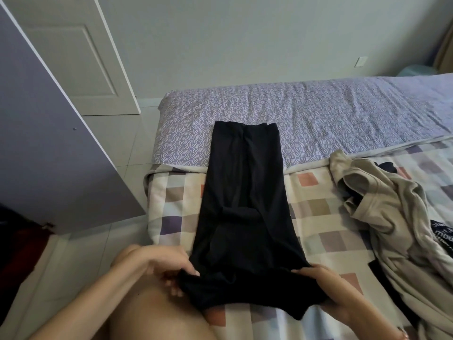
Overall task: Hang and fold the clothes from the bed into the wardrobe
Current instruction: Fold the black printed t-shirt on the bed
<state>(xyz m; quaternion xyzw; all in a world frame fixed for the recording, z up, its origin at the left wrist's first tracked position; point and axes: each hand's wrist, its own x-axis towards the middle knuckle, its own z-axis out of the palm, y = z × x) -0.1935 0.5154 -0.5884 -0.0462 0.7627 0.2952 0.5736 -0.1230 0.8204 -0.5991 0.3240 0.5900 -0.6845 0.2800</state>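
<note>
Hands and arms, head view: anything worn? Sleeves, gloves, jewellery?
No gloves, and no sleeves in view: both forearms are bare. The left hand shows no ring or watch. The right hand shows no ring; a small band-like item sits at its wrist by the frame edge, too cropped to identify.

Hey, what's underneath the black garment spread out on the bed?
The black garment lies with its near part on the checked quilt, far end on the purple patterned sheet. The left hand and right hand hold its near edge. Whatever else lies beneath the cloth is hidden.
</note>
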